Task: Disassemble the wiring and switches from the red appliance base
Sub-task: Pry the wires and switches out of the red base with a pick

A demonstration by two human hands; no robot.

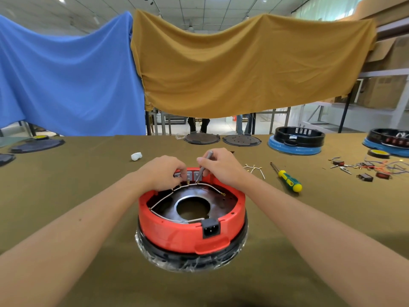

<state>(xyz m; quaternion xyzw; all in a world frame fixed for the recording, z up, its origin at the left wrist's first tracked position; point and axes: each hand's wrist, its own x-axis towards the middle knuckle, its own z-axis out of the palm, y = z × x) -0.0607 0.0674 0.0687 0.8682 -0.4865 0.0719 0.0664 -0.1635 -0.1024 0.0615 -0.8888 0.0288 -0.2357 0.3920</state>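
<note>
The red appliance base (177, 231) stands upside down in the middle of the olive table, a black power socket (210, 228) in its near wall. White wires (168, 196) run along its inner rim to grey switches (190, 174) on the far wall. My left hand (164, 172) pinches at the left switch on that far rim. My right hand (219, 166) grips a thin grey tool (204, 166) like a pen, its tip down at the terminals of the right switch.
A yellow-green screwdriver (287, 178) and a loose white wire harness (254, 169) lie to the right. Removed switches and coloured wires (367, 169) are scattered far right. Blue-and-black bases (295, 140) and dark round plates (201, 138) sit along the far edge. A white wad (136, 156) lies at the left.
</note>
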